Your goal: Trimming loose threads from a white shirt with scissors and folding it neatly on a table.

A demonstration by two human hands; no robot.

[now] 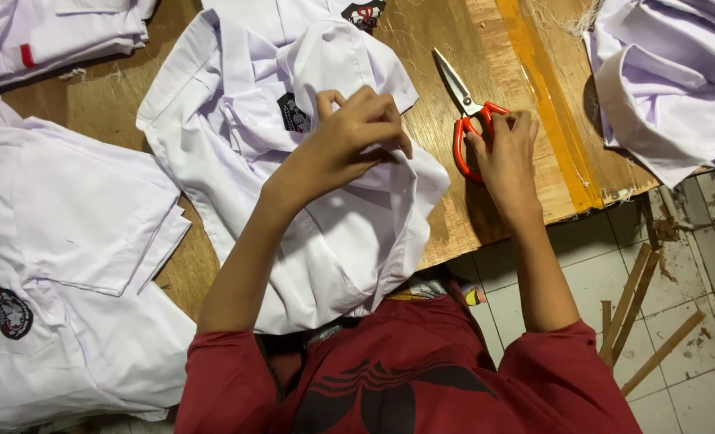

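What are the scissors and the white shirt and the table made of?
The scissors look like shiny grey metal blades with smooth red handles, probably plastic; the right hand rests on them. The white shirt looks like thin woven cloth, since it creases softly where the left hand pinches it. The table looks like bare brown wood, perhaps plywood, with grain lines and a chipped edge.

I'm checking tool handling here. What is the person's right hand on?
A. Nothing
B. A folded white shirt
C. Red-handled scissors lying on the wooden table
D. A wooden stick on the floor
C: the right hand rests on the handles of the red-handled scissors, which lie on the wooden table, while the left hand grips a white shirt.
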